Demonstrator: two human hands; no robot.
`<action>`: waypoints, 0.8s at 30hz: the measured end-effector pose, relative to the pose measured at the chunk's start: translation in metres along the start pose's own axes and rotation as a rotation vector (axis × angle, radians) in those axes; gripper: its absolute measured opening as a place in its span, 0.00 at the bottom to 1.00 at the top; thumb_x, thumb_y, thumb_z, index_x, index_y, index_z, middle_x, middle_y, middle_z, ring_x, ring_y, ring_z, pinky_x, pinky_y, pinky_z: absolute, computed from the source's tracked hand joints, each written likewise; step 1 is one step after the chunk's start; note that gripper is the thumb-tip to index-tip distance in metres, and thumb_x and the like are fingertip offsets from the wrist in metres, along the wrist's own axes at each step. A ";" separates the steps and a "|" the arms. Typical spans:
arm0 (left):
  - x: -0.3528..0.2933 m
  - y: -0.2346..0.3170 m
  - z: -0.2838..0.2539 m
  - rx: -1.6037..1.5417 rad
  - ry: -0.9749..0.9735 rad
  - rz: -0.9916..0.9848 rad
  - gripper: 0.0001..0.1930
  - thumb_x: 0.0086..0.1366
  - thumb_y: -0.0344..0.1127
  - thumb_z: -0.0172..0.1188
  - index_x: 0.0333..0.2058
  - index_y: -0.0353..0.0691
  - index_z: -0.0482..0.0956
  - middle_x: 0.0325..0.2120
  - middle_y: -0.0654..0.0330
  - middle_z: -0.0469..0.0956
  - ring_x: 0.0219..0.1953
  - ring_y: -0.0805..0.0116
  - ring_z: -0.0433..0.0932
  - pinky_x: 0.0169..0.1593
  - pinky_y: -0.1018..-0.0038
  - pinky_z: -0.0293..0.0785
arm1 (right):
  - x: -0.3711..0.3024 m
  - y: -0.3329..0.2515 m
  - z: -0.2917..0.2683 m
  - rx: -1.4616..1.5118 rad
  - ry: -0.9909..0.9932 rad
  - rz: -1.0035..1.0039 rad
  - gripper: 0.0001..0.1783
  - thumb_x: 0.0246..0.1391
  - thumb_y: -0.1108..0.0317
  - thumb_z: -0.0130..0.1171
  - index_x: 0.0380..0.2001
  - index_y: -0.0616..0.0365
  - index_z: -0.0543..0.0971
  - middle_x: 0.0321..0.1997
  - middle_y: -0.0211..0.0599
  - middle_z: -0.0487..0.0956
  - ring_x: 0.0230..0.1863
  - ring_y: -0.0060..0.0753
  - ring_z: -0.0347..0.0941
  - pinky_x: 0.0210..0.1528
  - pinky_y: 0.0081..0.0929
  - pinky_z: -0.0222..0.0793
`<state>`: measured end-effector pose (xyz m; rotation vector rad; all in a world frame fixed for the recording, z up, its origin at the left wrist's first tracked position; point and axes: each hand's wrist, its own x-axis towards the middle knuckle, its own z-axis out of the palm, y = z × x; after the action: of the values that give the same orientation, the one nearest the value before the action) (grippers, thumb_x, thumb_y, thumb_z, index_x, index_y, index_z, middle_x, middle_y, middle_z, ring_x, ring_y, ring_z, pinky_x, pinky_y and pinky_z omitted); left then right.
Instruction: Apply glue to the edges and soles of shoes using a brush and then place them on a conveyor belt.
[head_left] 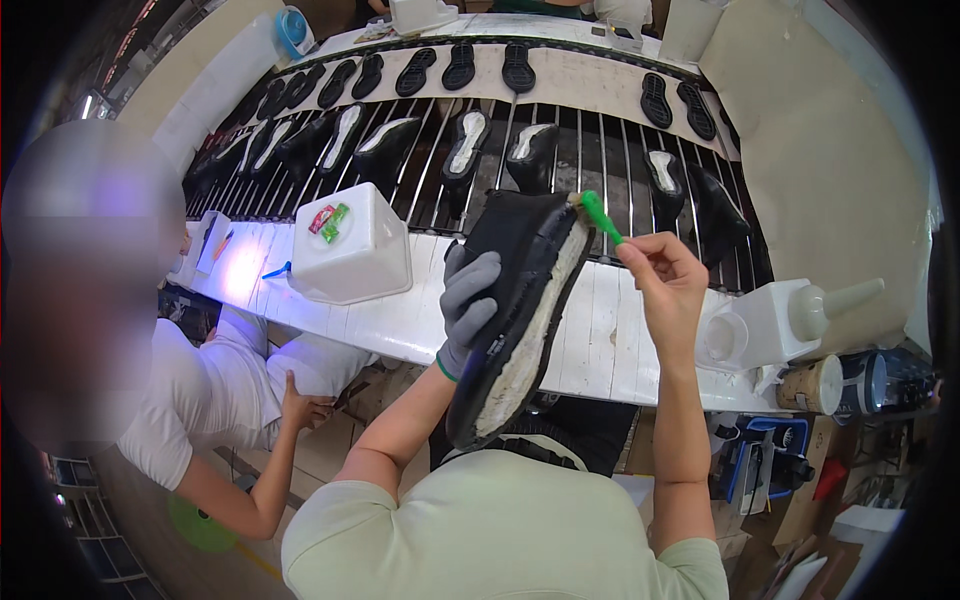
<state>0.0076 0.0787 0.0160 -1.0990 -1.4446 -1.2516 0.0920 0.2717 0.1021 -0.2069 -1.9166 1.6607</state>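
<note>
My left hand [468, 308], in a grey glove with a green cuff, grips a black shoe upper [515, 240] held up over the near edge of the bench. The upper is tilted, its pale, rough underside [528, 345] turned toward the right. My bare right hand [664, 275] pinches the end of a green-handled brush [600, 216]. The brush's tip touches the upper at its far end, along the rim of the pale underside. Fingers of the left hand wrap round the upper's side.
Beyond the white bench [590, 330] run metal rollers [600, 150] carrying several black uppers, with black soles [517, 68] on a belt behind. A white box [352, 245] stands left, a white dispenser [770, 320] right. A co-worker in a white shirt [190, 390] sits at left.
</note>
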 end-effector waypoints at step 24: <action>-0.022 -0.004 -0.001 -0.069 -0.499 -0.311 0.26 0.52 0.33 0.67 0.51 0.41 0.73 0.49 0.55 0.74 0.54 0.56 0.72 0.59 0.66 0.66 | -0.086 -0.011 -0.027 -0.222 0.023 0.186 0.08 0.51 0.80 0.59 0.36 0.62 0.77 0.30 0.30 0.77 0.29 0.18 0.70 0.32 0.17 0.67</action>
<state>0.0082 0.0757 -0.0062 -1.3327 -2.0213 -1.3007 0.1792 0.2513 0.0853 -0.5043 -2.1176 1.5489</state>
